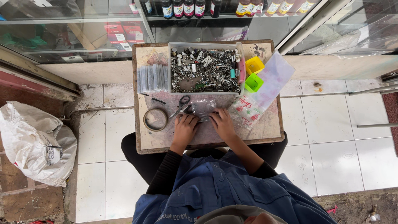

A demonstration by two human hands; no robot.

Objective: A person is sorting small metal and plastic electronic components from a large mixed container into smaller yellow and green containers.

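Both hands rest on a small square table (265, 132) in front of me. My left hand (185, 126) and my right hand (222, 122) pinch the two sides of a small clear plastic bag (202, 107) that lies between them. Scissors (181, 105) lie just beyond my left hand. A roll of tape (155, 119) sits to the left of that hand. What the bag holds is too small to tell.
A clear tray (205, 69) of several small metal parts stands at the table's far side, with yellow (254, 65) and green (253, 82) cups beside it. Packed clear bags (153, 77) lie left, a printed plastic bag (257, 97) right. A white sack (35, 143) lies on the floor.
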